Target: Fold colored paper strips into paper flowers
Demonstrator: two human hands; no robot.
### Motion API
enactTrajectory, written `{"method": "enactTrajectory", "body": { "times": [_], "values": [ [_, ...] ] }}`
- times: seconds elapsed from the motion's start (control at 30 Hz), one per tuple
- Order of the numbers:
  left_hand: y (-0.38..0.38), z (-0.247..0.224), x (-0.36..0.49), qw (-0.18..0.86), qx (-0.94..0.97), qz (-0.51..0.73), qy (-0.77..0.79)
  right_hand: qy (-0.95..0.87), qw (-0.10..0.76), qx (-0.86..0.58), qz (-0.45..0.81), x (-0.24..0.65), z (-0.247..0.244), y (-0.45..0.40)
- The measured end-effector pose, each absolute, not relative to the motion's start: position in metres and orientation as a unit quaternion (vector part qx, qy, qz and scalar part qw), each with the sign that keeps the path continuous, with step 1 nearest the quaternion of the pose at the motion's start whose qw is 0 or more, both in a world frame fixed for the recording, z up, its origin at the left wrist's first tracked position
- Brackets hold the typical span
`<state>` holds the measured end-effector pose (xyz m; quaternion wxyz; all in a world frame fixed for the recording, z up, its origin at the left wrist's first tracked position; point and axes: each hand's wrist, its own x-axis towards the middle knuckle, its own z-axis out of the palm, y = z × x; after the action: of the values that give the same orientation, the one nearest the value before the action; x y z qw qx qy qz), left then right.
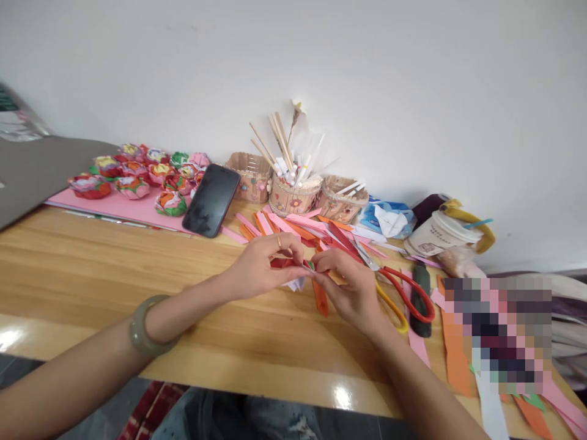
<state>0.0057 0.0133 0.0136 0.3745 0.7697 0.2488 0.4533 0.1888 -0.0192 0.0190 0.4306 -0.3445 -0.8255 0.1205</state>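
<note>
the left hand, near the middle of the frame, is narrowed to a pinch, its thumb and fingers holding a small folded paper piece, mostly red with a bit of green. the right hand, just right of the middle, pinches the right end of the same piece, so the fingertips of both hands nearly meet around it; the finer folds are hidden by the fingers. a heap of pink, orange and red paper strips lies right behind the hands, and scissors with a red handle and a yellow one rest beside the right hand, next to a dark tool. in the left part of the frame, many-coloured paper flowers sit on a pink sheet, with a black phone at its right edge. three decorated baskets stand at the upper middle by the wall, the central one holding sticks and pens. a lidded cup tilts at the right; the lower right corner is partly pixelated.
</note>
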Motion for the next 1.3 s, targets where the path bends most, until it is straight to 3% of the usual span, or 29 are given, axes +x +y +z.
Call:
{"method": "enactTrajectory", "body": {
  "times": [0.27,0.67,0.9,1.13,1.2,1.3],
  "values": [
    [0.012,0.021,0.004,0.599,0.674,0.359,0.242,-0.759,0.42,-0.382,0.318,0.189,0.018,-0.019],
    [0.018,0.015,0.008,0.657,0.603,0.346,0.29,-0.639,0.431,-0.412,0.486,0.186,0.017,-0.014],
    [0.021,0.008,0.01,0.598,0.629,0.369,0.331,-0.701,0.407,-0.458,0.366,0.185,0.019,-0.016],
    [0.017,0.005,0.011,0.451,0.718,0.415,0.33,-0.834,0.36,-0.417,-0.008,0.184,0.012,-0.02],
    [0.016,0.005,0.011,0.423,0.728,0.42,0.337,-0.823,0.372,-0.429,0.016,0.185,0.011,-0.019],
    [0.016,0.006,0.012,0.459,0.696,0.421,0.357,-0.779,0.374,-0.476,0.161,0.184,0.014,-0.015]
  ]
}}
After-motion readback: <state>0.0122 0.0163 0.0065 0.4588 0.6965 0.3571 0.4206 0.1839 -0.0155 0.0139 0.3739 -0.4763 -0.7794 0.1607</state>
